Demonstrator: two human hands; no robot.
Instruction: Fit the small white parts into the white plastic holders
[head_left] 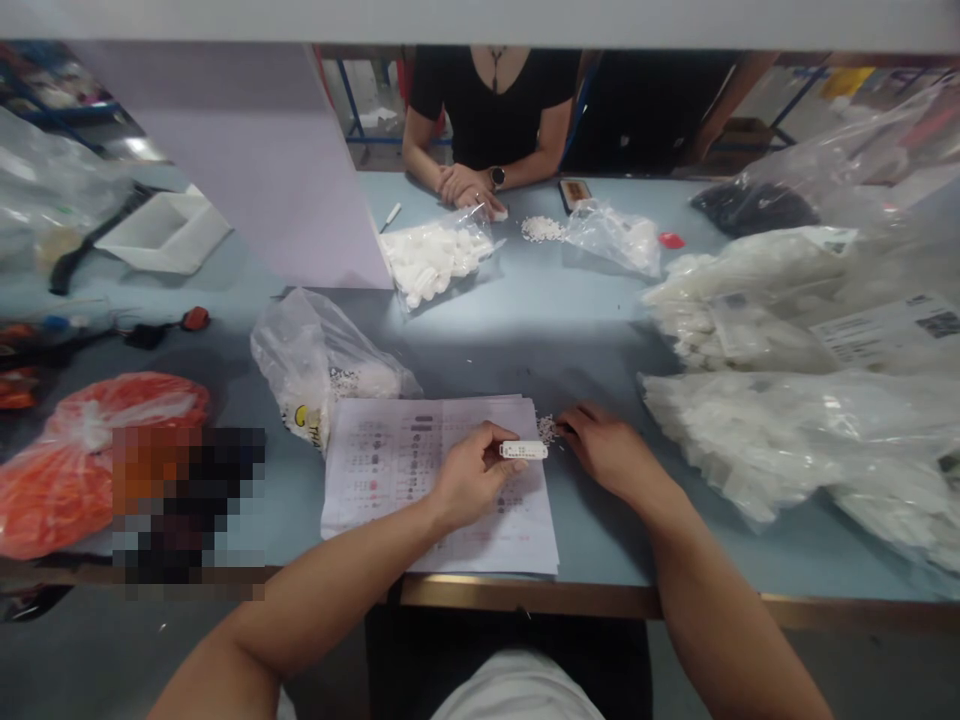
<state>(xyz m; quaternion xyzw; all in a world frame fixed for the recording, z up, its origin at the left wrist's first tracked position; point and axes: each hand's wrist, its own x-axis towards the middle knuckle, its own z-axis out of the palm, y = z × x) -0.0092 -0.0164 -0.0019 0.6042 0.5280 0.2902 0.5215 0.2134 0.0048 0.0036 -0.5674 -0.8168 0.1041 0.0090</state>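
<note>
My left hand is closed around a small white plastic connector, held level just above a printed paper sheet on the blue table. My right hand rests on the table to the right of it, fingers curled and pinching at a small pile of tiny white pieces by the paper's upper right corner. What the right fingers hold is too small to make out.
Large clear bags of white parts fill the right side. A half-empty bag lies left of the paper, an orange bag at far left. Across the table a person's hands rest near a bag of white parts. A lilac divider stands at the back left.
</note>
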